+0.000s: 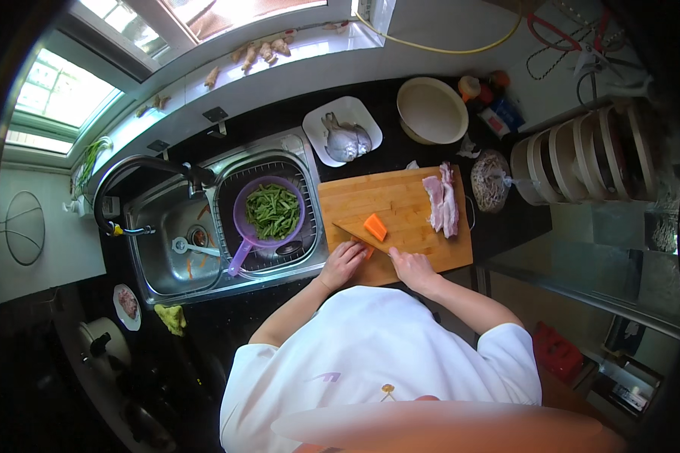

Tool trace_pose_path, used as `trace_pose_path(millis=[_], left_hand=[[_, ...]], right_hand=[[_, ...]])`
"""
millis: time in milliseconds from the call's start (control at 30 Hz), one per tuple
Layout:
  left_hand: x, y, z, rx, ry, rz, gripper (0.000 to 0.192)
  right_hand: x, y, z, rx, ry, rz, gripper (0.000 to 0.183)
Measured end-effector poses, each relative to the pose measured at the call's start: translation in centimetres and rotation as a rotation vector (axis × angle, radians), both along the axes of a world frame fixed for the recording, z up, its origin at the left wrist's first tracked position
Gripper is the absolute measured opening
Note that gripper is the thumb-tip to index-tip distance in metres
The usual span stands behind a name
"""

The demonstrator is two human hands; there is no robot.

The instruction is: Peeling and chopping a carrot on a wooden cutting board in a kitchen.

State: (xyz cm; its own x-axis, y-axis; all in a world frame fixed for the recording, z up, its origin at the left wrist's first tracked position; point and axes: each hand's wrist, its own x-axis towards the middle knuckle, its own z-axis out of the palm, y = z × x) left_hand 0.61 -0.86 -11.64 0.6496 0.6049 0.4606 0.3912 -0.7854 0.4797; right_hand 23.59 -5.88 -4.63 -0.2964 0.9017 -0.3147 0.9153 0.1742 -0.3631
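My right hand (412,268) grips the handle of a kitchen knife (354,231), whose blade points up and to the left across the wooden cutting board (340,195). My left hand (344,265) presses its fingertips on a carrot piece (369,252) at the near side of the blade; the fingers and knife partly hide it. Just beyond the blade lies a larger orange carrot chunk (375,227). Strips of raw pork (442,201) rest at the board's right end.
Left of the board, a purple colander (239,257) of cut green beans (272,211) sits in the sink (170,291). Behind the board stand a white dish (313,122) with fish (345,139) and a large bowl (433,107). A bagged dry food (489,181) lies right.
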Motion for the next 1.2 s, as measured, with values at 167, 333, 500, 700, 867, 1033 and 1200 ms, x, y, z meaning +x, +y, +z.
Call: trace_pose_path(millis=[167, 333, 500, 700, 867, 1033, 1200], left_hand=[[-0.2, -0.4, 0.2, -0.023, 0.031, -0.001, 0.031], [-0.5, -0.6, 0.0, -0.088, 0.057, -0.017, 0.030], [-0.6, -0.9, -0.1, -0.088, 0.059, -0.017, 0.028], [-0.6, -0.4, 0.3, -0.045, 0.006, 0.006, 0.028], [-0.4, -0.1, 0.6, -0.049, 0.006, -0.019, 0.027], [-0.7, -0.1, 0.0, -0.025, -0.008, -0.040, 0.027], [-0.7, 0.0, -0.1, -0.034, -0.002, -0.046, 0.025]], right_hand=[[0.2, -0.7, 3.7, -0.110, -0.070, 0.028, 0.014], [-2.3, -0.3, 1.3, -0.080, -0.089, -0.014, 0.017], [-2.8, -0.3, -1.6, 0.012, -0.052, -0.022, 0.016], [-1.8, -0.7, 2.5, -0.078, -0.060, -0.009, 0.016], [-2.9, -0.1, -1.1, -0.069, -0.047, -0.083, 0.015], [-2.3, 0.6, 0.4, -0.035, -0.005, -0.035, 0.015], [-1.9, -0.1, 2.5, -0.104, -0.039, -0.024, 0.014]])
